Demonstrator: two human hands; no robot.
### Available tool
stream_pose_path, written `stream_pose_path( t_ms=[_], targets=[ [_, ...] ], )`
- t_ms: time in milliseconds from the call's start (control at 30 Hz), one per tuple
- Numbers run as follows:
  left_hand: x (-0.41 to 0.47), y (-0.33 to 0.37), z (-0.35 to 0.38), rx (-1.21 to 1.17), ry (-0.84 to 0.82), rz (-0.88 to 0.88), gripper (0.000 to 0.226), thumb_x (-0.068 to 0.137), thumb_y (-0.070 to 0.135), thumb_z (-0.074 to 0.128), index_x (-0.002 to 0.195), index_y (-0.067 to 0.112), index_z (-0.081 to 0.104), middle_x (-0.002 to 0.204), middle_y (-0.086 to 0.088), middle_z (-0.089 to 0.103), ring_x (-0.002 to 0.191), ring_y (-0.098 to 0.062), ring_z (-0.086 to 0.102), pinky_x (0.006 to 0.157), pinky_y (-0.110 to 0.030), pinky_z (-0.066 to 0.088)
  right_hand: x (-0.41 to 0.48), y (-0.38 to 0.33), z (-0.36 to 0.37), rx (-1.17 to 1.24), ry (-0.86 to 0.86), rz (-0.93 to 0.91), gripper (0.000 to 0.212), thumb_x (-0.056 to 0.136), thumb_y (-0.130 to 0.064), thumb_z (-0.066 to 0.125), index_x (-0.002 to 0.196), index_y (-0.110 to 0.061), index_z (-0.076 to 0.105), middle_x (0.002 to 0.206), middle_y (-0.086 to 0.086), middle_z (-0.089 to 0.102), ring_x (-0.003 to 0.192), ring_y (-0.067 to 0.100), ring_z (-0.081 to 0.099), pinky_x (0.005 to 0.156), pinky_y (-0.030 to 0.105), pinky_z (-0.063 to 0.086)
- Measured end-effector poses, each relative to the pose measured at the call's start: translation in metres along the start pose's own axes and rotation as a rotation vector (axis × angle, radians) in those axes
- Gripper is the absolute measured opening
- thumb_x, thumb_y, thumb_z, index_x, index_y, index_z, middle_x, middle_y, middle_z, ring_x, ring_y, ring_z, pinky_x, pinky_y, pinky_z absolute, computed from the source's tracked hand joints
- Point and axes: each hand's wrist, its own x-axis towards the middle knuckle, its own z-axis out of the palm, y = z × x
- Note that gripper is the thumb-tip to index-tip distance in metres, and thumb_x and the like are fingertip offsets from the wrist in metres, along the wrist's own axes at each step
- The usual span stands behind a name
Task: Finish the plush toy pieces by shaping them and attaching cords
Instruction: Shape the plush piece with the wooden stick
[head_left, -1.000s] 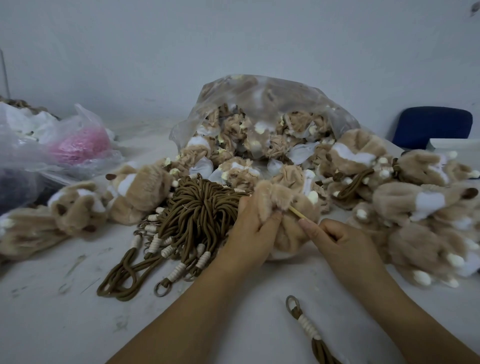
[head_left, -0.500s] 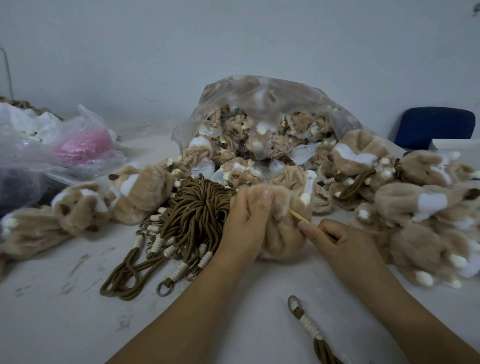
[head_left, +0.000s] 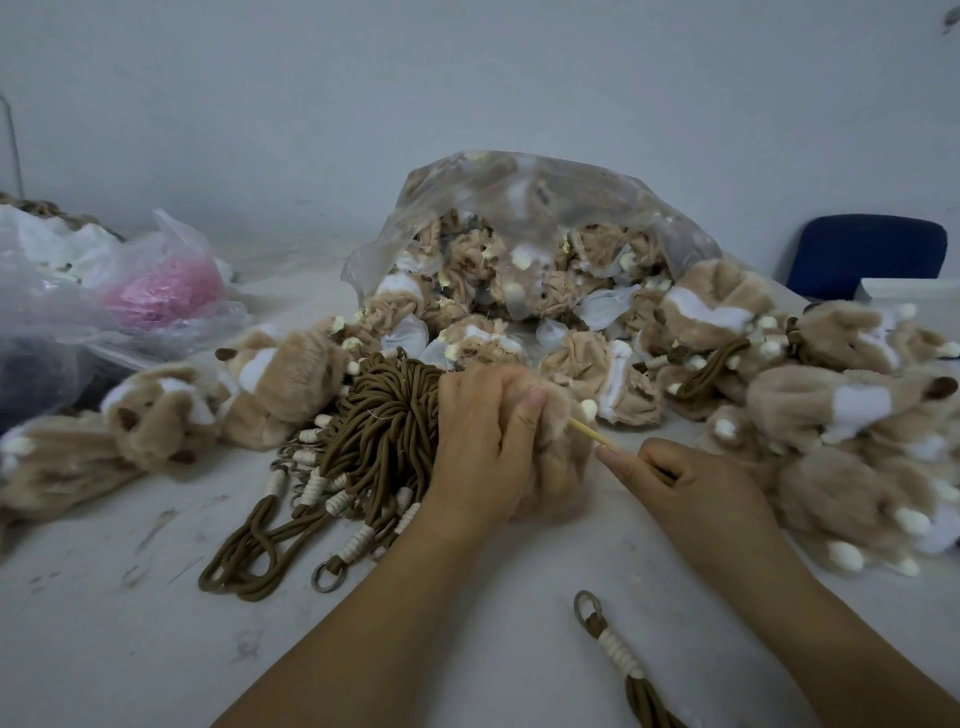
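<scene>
My left hand (head_left: 485, 441) grips a tan plush piece (head_left: 558, 467) against the white table, fingers curled over its top. My right hand (head_left: 691, 483) pinches a thin wooden stick (head_left: 589, 432) whose tip goes into the plush piece. A bundle of brown cords (head_left: 379, 447) with white wrapped ends and metal rings lies just left of my left hand. One loose brown cord (head_left: 618, 654) with a ring lies near the front edge, between my arms.
A clear plastic bag (head_left: 519, 234) full of unshaped plush pieces stands behind. Shaped plush toys are piled at the right (head_left: 841, 415) and left (head_left: 156, 415). Plastic bags, one with pink material (head_left: 166, 291), sit far left. A blue chair back (head_left: 867, 254) is far right.
My left hand has folded over the plush piece and pressed it lower, turning it. The stick in my right hand has stayed in the piece, with that hand shifting slightly left.
</scene>
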Motion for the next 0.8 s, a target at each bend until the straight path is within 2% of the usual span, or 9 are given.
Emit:
stream_pose_path(
  t_ms=[100,200,367,467,533,600,633,733,800],
  targets=[
    [-0.0008,-0.0002,0.0034,0.053,-0.02,0.064,0.034,0.097,0.035,0.039,0.106,0.014,0.065,0.1,0.002,0.056,0.097,-0.016,0.04,0.087,-0.013,0.029,-0.0007,-0.0018,0.0016,-0.005,0.002,-0.003,0.066,0.072,-0.078,0.038,0.055,-0.015,0.029,0.045,-0.002,0.029,0.043,0.009,0.029,0.046,0.032,0.028],
    [-0.0017,0.0001,0.007,0.082,-0.066,0.061,0.038,0.098,0.036,0.036,0.109,0.015,0.066,0.102,-0.002,0.059,0.098,-0.019,0.042,0.088,-0.013,0.028,-0.0015,-0.0031,0.0053,0.011,0.013,0.015,0.064,0.073,-0.077,0.039,0.055,-0.017,0.027,0.045,-0.002,0.03,0.044,0.01,0.031,0.047,0.034,0.031],
    [-0.0044,0.0021,0.0097,-0.107,-0.069,0.035,0.033,0.098,0.032,0.044,0.119,0.013,0.061,0.112,0.006,0.057,0.108,-0.013,0.053,0.097,-0.028,0.042,-0.0006,-0.0023,0.0042,0.024,0.03,0.013,0.063,0.072,-0.078,0.038,0.053,-0.019,0.028,0.045,-0.002,0.032,0.043,0.01,0.031,0.046,0.032,0.028],
    [-0.0053,0.0042,0.0075,-0.283,-0.059,-0.171,0.038,0.096,0.044,0.046,0.129,0.027,0.052,0.125,0.016,0.057,0.118,0.002,0.052,0.099,-0.017,0.042,-0.0002,-0.0026,0.003,0.022,0.037,0.008,0.063,0.072,-0.078,0.039,0.053,-0.019,0.028,0.045,-0.003,0.034,0.044,0.011,0.035,0.046,0.032,0.027],
    [-0.0034,0.002,0.0054,-0.293,-0.109,-0.289,0.033,0.094,0.05,0.049,0.122,0.033,0.055,0.124,0.012,0.058,0.118,-0.002,0.053,0.097,-0.015,0.042,0.0005,-0.0015,0.0024,0.014,0.037,0.019,0.063,0.071,-0.079,0.038,0.054,-0.019,0.031,0.044,-0.003,0.035,0.044,0.011,0.035,0.046,0.032,0.027],
    [-0.0022,0.0008,0.0048,-0.247,-0.173,-0.344,0.013,0.097,0.046,0.052,0.098,0.037,0.061,0.115,0.002,0.059,0.11,-0.009,0.055,0.088,-0.006,0.039,0.0014,-0.0002,0.0019,0.001,0.034,0.033,0.061,0.07,-0.081,0.035,0.057,-0.021,0.035,0.044,-0.003,0.036,0.043,0.011,0.035,0.046,0.033,0.029],
    [-0.0021,0.0006,0.0054,-0.233,-0.181,-0.36,0.013,0.099,0.042,0.052,0.089,0.039,0.06,0.111,0.0,0.058,0.106,-0.008,0.054,0.082,-0.001,0.037,0.0016,0.0004,0.0019,-0.002,0.036,0.036,0.062,0.069,-0.082,0.034,0.058,-0.02,0.035,0.044,-0.003,0.036,0.043,0.011,0.035,0.046,0.033,0.029],
    [-0.0021,0.0009,0.0062,-0.274,-0.15,-0.394,0.016,0.099,0.035,0.052,0.087,0.039,0.061,0.109,-0.002,0.057,0.099,0.001,0.054,0.079,0.0,0.038,0.0017,0.0023,0.0035,-0.018,0.031,0.037,0.064,0.07,-0.083,0.032,0.063,-0.02,0.036,0.045,-0.003,0.035,0.044,0.012,0.036,0.046,0.032,0.029],
    [-0.001,-0.001,0.0055,-0.311,-0.098,-0.411,0.016,0.1,0.033,0.051,0.095,0.031,0.066,0.112,-0.006,0.06,0.102,-0.007,0.058,0.09,-0.012,0.044,0.0014,0.0041,0.0051,-0.009,0.012,0.042,0.064,0.072,-0.083,0.032,0.063,-0.019,0.035,0.045,-0.004,0.034,0.043,0.011,0.035,0.046,0.031,0.03]
  ],
)
